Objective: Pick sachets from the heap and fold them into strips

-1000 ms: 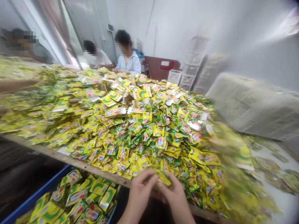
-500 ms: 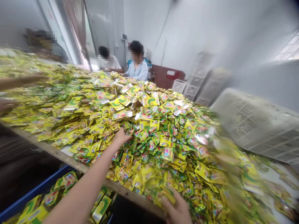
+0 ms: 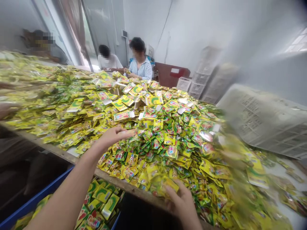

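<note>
My left hand (image 3: 116, 135) reaches over a heap of small shiny yellow-and-green packets (image 3: 155, 143). Its fingers are stretched out to the right, with the tips over the packets. At the table's near edge, my right hand (image 3: 181, 196) is closed around a yellow packet (image 3: 171, 184), gripped between thumb and fingers. Flat yellow cartons with white flaps (image 3: 124, 115) lie on top of the heap, beyond my left hand.
Below the wooden table edge (image 3: 112, 180) stands a blue crate (image 3: 39, 195) holding similar yellow cartons. A tilted white plastic basket (image 3: 263, 118) is on the right, and stacked crates (image 3: 198, 84) stand behind. Several people sit across the table; another person's blurred arms (image 3: 8, 108) reach in from the left.
My left hand has lifted from the packets and its fingers have straightened toward the right. My right hand has stayed near the edge with the yellow packet, shifting only slightly.
</note>
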Motion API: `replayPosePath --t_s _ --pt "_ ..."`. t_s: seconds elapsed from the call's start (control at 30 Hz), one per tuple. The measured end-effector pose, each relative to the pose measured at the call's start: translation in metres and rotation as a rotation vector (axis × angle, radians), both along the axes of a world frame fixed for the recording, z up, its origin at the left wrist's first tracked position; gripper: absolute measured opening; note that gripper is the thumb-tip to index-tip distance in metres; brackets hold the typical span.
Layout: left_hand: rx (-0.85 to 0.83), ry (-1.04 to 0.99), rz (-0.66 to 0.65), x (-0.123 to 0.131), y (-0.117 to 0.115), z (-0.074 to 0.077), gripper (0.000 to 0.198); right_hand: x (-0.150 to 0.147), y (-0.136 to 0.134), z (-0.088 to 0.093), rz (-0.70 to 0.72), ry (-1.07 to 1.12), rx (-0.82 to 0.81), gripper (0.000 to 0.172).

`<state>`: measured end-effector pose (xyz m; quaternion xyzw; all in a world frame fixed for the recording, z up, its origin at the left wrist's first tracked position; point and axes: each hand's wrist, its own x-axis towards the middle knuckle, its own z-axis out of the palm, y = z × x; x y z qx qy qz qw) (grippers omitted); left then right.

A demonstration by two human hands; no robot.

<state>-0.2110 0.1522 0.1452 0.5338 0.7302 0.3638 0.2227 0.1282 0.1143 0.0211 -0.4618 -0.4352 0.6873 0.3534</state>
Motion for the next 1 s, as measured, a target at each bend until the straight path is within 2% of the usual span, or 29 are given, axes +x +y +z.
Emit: replayPosePath --t_s 0.03,0.1,0.2,0.27,0.37,0.5,0.6,0.7,0.83,0.9,1.0 --pt "-0.023 0.014 -0.017 0.018 -0.012 -0.002 0.054 0.002 0.004 0.009 -0.052 0.021 0.018 0.051" --pt "-0.050 0.079 -0.075 0.058 -0.037 -0.016 0.059 0.005 0.013 0.027 -0.163 0.046 0.088 0.045" --pt "0.088 0.152 -0.178 0.112 -0.071 -0.051 0.055 0.009 0.025 0.047 -0.222 0.047 0.209 0.037" --pt "0.196 0.184 -0.217 0.136 -0.087 -0.072 0.054 0.010 0.029 0.047 -0.192 0.011 0.278 0.031" --pt "0.314 0.243 -0.222 0.155 -0.098 -0.091 0.055 0.015 0.028 0.037 -0.060 -0.087 0.305 0.022" --pt "0.376 0.318 -0.297 0.166 -0.104 -0.107 0.055 0.038 0.030 0.032 0.236 -0.144 0.270 0.015" --pt "0.279 0.281 -0.298 0.179 -0.114 -0.125 0.059 0.059 0.036 0.042 0.428 -0.221 0.453 0.010" --pt "0.030 0.069 -0.323 0.198 -0.129 -0.142 0.067 0.074 0.036 0.048 0.484 -0.369 0.588 0.023" --pt "-0.284 -0.616 -0.356 0.229 -0.143 -0.148 0.046 0.076 0.026 0.036 0.499 -0.464 0.500 0.031" --pt "-0.328 -0.919 -0.300 0.241 -0.145 -0.147 0.037 0.072 0.020 0.026 0.508 -0.461 0.473 0.026" --pt "-0.319 -1.071 -0.227 0.248 -0.147 -0.144 0.030 0.068 0.008 0.014 0.558 -0.473 0.573 0.016"
